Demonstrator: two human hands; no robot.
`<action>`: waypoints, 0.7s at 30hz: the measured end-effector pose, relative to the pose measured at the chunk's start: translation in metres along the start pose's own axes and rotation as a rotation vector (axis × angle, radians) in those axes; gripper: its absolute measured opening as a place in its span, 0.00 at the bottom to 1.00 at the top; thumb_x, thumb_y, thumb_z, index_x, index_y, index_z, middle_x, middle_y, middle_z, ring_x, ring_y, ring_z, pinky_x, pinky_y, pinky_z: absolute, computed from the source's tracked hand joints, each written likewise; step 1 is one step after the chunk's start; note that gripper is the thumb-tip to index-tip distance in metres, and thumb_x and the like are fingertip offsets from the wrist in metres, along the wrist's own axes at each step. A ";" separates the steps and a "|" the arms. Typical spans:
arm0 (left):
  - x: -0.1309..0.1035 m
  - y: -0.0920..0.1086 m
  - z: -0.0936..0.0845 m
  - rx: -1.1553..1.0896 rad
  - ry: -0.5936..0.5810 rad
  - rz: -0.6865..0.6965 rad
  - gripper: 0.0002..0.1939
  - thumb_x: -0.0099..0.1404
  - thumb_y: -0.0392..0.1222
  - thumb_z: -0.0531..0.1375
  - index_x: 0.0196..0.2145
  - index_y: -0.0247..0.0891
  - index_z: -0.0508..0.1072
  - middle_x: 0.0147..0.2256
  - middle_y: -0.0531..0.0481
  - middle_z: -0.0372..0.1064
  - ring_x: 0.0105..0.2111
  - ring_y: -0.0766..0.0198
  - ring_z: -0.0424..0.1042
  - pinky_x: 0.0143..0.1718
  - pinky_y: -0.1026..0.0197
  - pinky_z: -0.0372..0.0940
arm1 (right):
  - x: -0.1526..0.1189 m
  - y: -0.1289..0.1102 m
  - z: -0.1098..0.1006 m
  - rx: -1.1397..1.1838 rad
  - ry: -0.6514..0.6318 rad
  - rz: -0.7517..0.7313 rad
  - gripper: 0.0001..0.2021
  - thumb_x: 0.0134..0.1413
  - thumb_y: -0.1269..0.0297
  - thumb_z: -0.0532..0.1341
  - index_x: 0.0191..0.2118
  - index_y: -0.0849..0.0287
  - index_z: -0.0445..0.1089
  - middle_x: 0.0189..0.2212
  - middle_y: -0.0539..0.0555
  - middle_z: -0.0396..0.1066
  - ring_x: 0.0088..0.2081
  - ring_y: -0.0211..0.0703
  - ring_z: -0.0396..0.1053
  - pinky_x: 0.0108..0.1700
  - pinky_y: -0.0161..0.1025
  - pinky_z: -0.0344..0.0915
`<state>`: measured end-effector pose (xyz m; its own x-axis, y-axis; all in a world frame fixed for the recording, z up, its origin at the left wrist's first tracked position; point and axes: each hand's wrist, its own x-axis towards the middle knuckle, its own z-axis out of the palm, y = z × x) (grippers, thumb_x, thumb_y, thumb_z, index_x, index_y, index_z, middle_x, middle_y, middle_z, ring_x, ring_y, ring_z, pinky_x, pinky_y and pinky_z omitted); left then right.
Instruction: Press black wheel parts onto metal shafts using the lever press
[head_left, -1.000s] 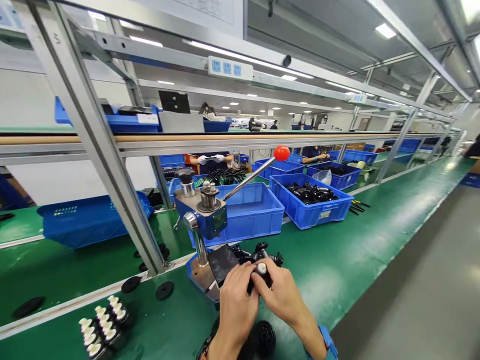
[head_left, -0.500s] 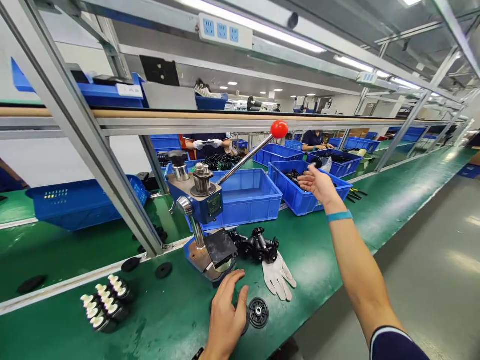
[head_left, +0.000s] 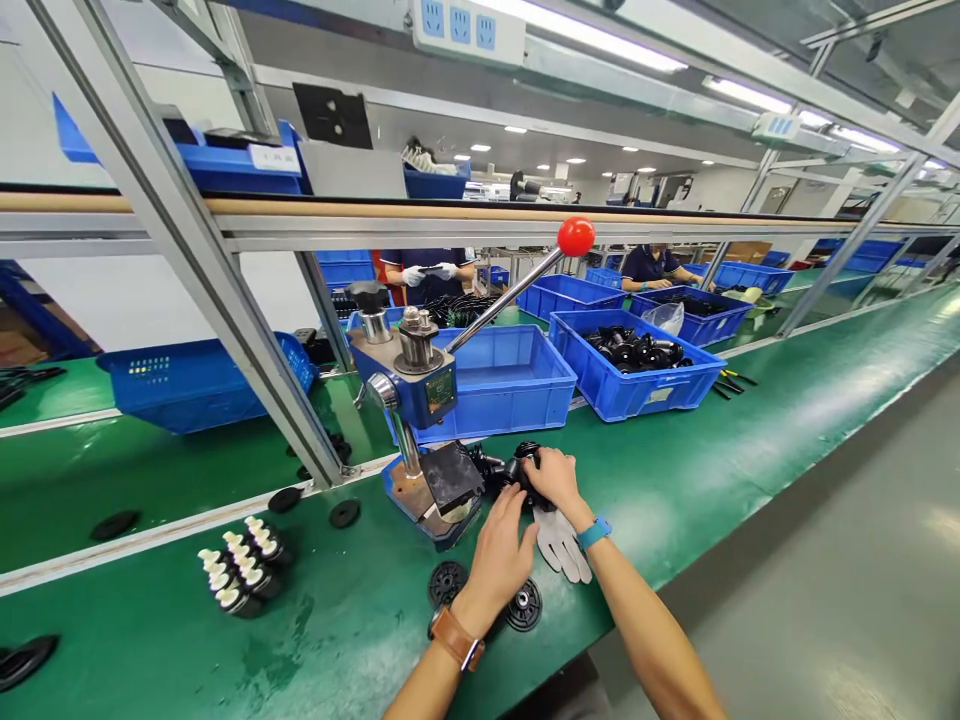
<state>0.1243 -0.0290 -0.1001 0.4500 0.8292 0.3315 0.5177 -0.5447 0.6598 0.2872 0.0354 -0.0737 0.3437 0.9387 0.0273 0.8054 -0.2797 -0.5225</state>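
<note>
My left hand [head_left: 501, 548] reaches forward over the green bench, fingers spread, close to a pile of black wheel-like parts [head_left: 489, 466] with metal shafts. Over the right end of that pile, my right hand [head_left: 559, 482] has its fingers curled on a black part [head_left: 528, 456]; the fingertips are partly hidden. A white glove [head_left: 562, 548] lies under and beside the right wrist. Two round black discs, one [head_left: 448, 582] left of my left wrist and one [head_left: 525, 606] right of it, lie flat. A hand press [head_left: 436, 390] with a red-knobbed lever stands behind my hands.
Blue bins, one holding only a little or nothing visible [head_left: 517, 400] and one with black parts [head_left: 651, 392], stand behind the press. Several black parts with white tops [head_left: 241, 570] stand at left. A metal post [head_left: 225, 280] rises there. Two co-workers sit beyond.
My right hand has come back from the bin of black parts to the pile by the press. My left hand has moved forward, uncovering a disc. The view has shifted slightly.
</note>
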 end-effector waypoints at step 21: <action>-0.010 0.055 -0.063 0.299 0.488 0.385 0.31 0.70 0.26 0.52 0.68 0.38 0.61 0.65 0.35 0.65 0.67 0.50 0.63 0.65 0.42 0.67 | -0.097 -0.060 -0.119 0.123 -0.259 -0.527 0.11 0.59 0.61 0.59 0.31 0.59 0.76 0.28 0.52 0.77 0.28 0.38 0.65 0.32 0.35 0.52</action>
<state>0.1018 -0.0595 -0.0245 0.2997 0.4930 0.8168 0.5968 -0.7648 0.2427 0.2633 -0.0624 0.0563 -0.2285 0.9674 0.1095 0.7679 0.2482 -0.5905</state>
